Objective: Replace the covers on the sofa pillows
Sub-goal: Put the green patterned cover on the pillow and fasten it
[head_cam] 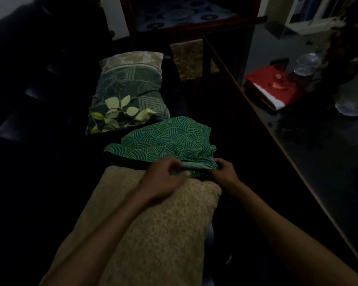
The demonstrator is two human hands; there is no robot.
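A tan patterned pillow lies lengthwise in front of me on the dark sofa. Just beyond its far end lies a crumpled green cover with a wave pattern. My left hand and my right hand both pinch the near hem of this green cover, above the pillow's far end. Farther back rests a second pillow in a dark leaf-print cover.
The room is dim. A glass-topped table runs along the right, bearing a red box and glass dishes. A dark wooden chair frame stands at the back. The sofa's dark armrest lies left.
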